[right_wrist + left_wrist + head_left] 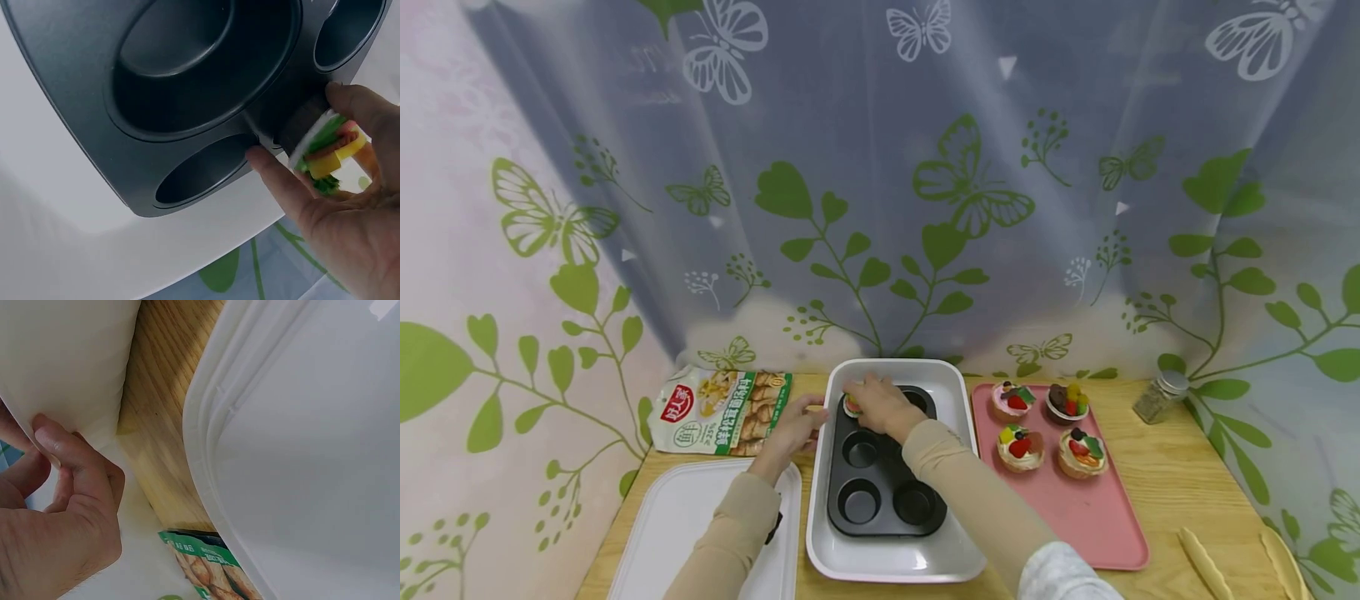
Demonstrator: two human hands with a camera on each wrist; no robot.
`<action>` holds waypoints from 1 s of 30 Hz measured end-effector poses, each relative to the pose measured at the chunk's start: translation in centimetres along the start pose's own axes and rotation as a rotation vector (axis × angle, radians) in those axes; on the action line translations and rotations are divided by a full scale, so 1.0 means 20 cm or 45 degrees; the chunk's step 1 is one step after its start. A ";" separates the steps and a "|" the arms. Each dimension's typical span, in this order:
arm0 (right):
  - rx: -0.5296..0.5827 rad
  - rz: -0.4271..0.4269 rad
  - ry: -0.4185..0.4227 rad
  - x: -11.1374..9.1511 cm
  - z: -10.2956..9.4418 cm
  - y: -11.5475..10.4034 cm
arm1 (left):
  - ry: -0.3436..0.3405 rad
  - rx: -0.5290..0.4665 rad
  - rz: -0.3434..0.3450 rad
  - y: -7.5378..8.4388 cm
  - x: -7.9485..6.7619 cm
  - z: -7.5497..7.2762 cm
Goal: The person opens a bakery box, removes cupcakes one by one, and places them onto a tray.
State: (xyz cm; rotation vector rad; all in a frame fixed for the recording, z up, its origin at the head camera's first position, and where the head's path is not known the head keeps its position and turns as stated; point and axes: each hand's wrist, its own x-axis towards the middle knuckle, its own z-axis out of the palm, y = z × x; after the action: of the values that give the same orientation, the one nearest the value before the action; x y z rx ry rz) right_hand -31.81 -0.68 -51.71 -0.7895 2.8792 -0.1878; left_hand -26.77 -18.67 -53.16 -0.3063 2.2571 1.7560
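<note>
A dark muffin pan [889, 508] lies inside a deep white tray [895, 567]. My right hand [882, 406] reaches to the pan's far end and holds a small cupcake [851, 405] between thumb and fingers, at the far left cup. In the right wrist view the cupcake [328, 153] has green, yellow and red topping and a dark base, close against the pan [81, 119]. My left hand [792, 431] pinches the tray's left rim; the left wrist view shows its thumb and fingers on either side of that white wall [62, 356].
Several fruit-topped cupcakes [1019, 448] stand on a pink tray [1075, 521] to the right. A glass shaker [1161, 397] is at the back right, with wooden tongs [1205, 563] in front. On the left lie a food packet [722, 410] and a white lid [677, 508].
</note>
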 end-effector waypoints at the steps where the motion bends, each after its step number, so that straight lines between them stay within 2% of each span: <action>1: 0.010 -0.001 0.009 0.00 0.00 0.00 | -0.001 0.002 -0.003 0.00 0.00 0.00; 7: 0.095 0.014 0.024 0.00 -0.03 0.02 | -0.010 -0.005 -0.007 0.00 -0.01 0.01; 11: 0.171 0.009 0.013 -0.02 -0.08 0.05 | -0.010 -0.003 -0.007 0.00 -0.01 0.01; 20: 0.291 -0.030 0.173 -0.13 -0.33 0.15 | -0.004 0.014 -0.018 -0.02 0.01 0.00; 30: 0.337 0.052 0.403 -0.32 -0.50 0.26 | -0.028 0.021 -0.010 -0.01 0.01 0.00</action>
State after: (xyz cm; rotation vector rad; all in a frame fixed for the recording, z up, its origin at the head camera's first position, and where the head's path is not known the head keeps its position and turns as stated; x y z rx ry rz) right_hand -30.70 7.81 -42.09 -0.7049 3.0600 -0.7328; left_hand -26.89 -18.73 -53.37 -0.2911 2.2509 1.7275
